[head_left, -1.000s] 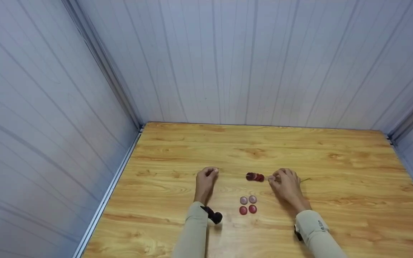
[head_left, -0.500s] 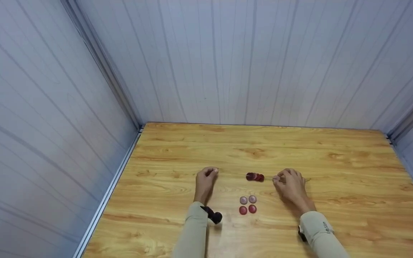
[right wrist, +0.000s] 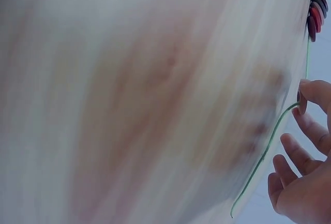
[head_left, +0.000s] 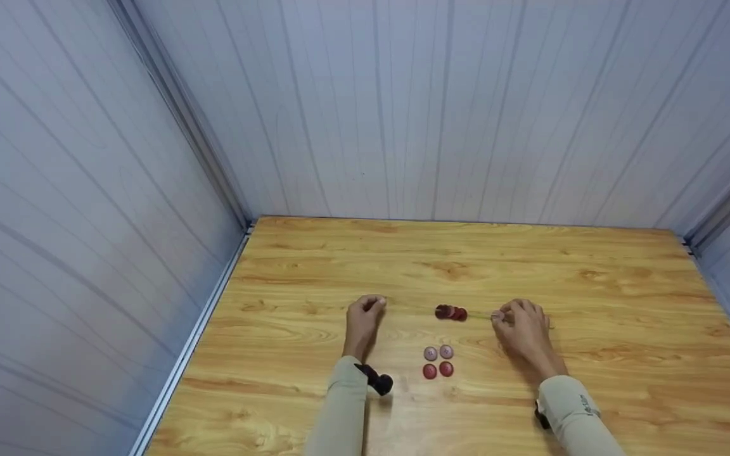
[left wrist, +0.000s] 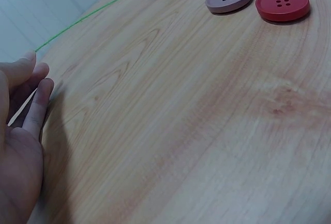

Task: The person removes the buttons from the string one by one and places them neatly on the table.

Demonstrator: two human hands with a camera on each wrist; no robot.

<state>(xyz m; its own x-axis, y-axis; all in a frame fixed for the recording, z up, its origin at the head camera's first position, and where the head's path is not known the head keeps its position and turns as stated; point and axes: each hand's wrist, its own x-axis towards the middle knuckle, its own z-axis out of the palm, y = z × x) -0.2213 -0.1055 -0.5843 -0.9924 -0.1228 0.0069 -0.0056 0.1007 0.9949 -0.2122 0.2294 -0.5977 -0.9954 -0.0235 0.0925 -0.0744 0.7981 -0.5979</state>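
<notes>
My left hand pinches one end of a thin green string between thumb and finger. The string runs taut to a row of threaded dark red and maroon buttons, standing on edge against each other. On the other side, my right hand pinches a small brownish-mauve button at the string, its face mostly hidden by the fingers. The loose tail of string curves away beneath that hand. Nearer me lie two mauve buttons and two red buttons, flat in a square.
The wooden table bears all of this. Pale panel walls rise behind it and at both sides. A black wrist camera is strapped to the left sleeve.
My right hand has slid to the right along the string, farther from the threaded buttons, and less tail shows beyond it. The left hand and the buttons on the table have stayed put.
</notes>
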